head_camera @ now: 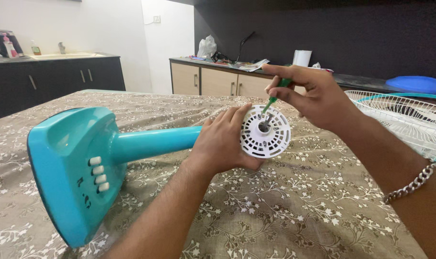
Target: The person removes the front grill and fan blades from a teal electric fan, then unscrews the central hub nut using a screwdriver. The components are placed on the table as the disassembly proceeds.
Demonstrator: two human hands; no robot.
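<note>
A turquoise table fan body point(107, 158) lies on its side across the left and middle of the frame. Its broad square base point(69, 172) faces the lower left and carries a row of four white push buttons point(98, 173). A round turquoise stem point(153, 143) runs from the base toward the centre. At its end sits a white, round, slotted motor housing point(266, 132) with a dark shaft at its middle. A green-handled screwdriver point(275, 96) stands tilted, its tip on the housing's upper face.
</note>
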